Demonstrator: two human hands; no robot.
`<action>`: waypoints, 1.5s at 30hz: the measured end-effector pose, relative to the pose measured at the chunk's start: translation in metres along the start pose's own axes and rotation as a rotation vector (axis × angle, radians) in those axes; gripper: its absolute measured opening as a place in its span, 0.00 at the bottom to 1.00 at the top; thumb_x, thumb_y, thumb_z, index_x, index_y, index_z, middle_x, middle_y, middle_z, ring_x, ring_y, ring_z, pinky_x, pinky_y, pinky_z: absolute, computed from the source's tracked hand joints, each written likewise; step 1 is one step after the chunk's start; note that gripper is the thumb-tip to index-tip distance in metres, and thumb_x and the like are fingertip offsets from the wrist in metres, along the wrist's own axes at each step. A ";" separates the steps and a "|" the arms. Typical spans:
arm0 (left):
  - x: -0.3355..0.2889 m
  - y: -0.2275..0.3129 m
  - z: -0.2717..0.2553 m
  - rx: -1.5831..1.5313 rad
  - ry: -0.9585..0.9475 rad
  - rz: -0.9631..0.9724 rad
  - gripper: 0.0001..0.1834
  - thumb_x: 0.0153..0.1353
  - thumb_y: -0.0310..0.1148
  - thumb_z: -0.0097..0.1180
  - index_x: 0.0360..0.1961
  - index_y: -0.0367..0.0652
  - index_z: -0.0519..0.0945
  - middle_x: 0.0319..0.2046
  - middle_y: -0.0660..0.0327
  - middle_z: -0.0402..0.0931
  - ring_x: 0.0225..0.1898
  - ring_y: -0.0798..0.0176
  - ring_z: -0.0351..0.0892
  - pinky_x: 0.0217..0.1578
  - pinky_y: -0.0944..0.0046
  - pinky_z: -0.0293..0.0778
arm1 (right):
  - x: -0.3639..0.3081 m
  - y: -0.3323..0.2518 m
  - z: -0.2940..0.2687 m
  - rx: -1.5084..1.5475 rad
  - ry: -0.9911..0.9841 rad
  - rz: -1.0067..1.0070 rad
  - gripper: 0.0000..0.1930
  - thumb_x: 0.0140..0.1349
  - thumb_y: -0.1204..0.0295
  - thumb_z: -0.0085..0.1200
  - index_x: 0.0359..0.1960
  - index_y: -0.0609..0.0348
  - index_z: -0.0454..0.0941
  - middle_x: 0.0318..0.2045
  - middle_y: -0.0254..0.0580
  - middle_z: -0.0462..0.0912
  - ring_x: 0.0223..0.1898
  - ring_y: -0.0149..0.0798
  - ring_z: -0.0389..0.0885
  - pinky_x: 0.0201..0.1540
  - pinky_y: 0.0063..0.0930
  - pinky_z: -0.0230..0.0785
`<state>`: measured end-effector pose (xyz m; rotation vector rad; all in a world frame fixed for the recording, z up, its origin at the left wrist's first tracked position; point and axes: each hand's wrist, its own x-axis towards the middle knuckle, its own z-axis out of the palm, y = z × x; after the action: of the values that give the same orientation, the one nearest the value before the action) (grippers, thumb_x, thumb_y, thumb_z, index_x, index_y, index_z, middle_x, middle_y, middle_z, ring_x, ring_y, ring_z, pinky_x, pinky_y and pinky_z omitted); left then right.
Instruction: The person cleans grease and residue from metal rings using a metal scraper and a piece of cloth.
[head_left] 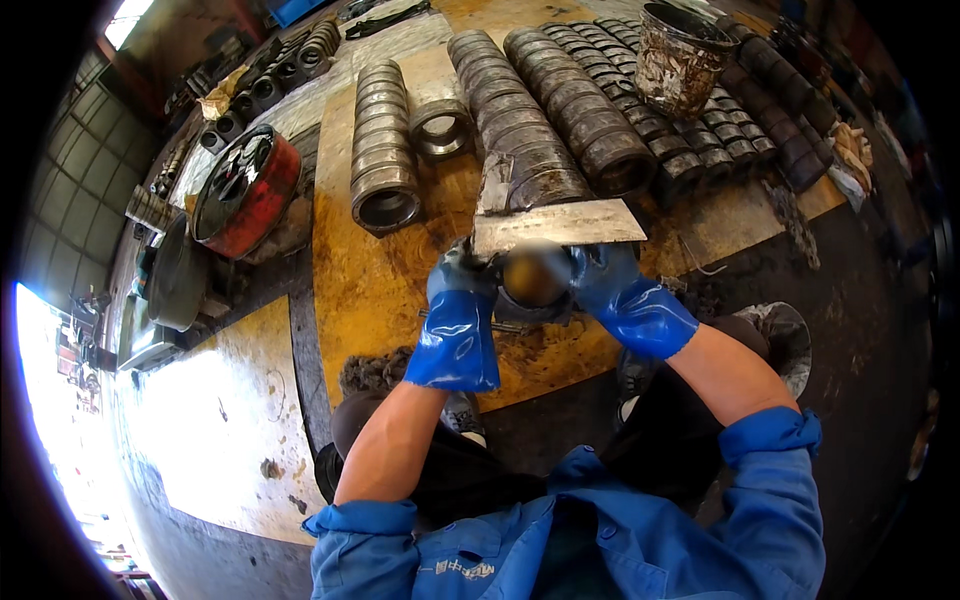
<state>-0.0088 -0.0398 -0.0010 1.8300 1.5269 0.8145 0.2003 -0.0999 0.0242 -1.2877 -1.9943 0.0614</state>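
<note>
My left hand (462, 272), in a blue rubber glove with a blackened palm, grips the left side of a short metal ring (532, 300). On the opposite side my right hand (604, 276), gloved the same way, has its fingers curled against the ring. The opening of the ring looks blurred. A flat pale board (560, 226) lies just beyond the ring, close to the fingertips of both hands; whether they touch it I cannot tell. Behind the board stretches a row of stacked rings (530, 130). Gloves and ring hide part of the fingers.
More ring rows lie left (384, 150) and right (590, 120), with a single ring (440, 128) between. A grimy bucket (680, 65) stands on the rows at right. A red drum (262, 205) is at left, dark rags (375, 372) near my left knee.
</note>
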 end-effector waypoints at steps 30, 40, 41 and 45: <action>-0.058 -0.102 -0.098 -0.235 0.222 -0.276 0.12 0.57 0.34 0.65 0.37 0.36 0.80 0.28 0.62 0.82 0.28 0.72 0.75 0.33 0.69 0.72 | 0.084 0.114 0.032 -1.934 0.159 -0.436 0.24 0.63 0.61 0.51 0.62 0.42 0.67 0.62 0.35 0.69 0.63 0.42 0.66 0.64 0.47 0.55; -0.066 -0.144 -0.242 -0.315 0.582 -0.211 0.07 0.58 0.33 0.64 0.33 0.46 0.77 0.19 0.69 0.73 0.15 0.74 0.67 0.14 0.72 0.61 | 0.105 0.134 -0.016 -0.633 0.360 -0.101 0.16 0.54 0.67 0.61 0.47 0.45 0.80 0.43 0.39 0.83 0.41 0.45 0.82 0.46 0.38 0.73; -0.069 -0.149 -0.270 -0.313 0.588 -0.259 0.08 0.59 0.35 0.63 0.35 0.47 0.78 0.20 0.68 0.74 0.14 0.74 0.66 0.14 0.72 0.62 | 0.113 0.121 -0.021 -0.466 0.295 0.044 0.17 0.54 0.67 0.61 0.47 0.45 0.80 0.42 0.42 0.83 0.40 0.48 0.83 0.46 0.40 0.73; -0.084 -0.139 -0.317 -0.424 0.712 -0.227 0.10 0.59 0.36 0.64 0.38 0.45 0.79 0.20 0.68 0.73 0.17 0.73 0.67 0.15 0.72 0.63 | 0.101 0.183 -0.014 -0.242 0.302 0.349 0.21 0.55 0.62 0.62 0.50 0.53 0.78 0.44 0.47 0.83 0.44 0.46 0.83 0.48 0.35 0.72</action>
<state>-0.3527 -0.0808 0.0820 1.0754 1.7467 1.6380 0.3271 0.0666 0.0148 -1.6811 -1.5406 -0.2027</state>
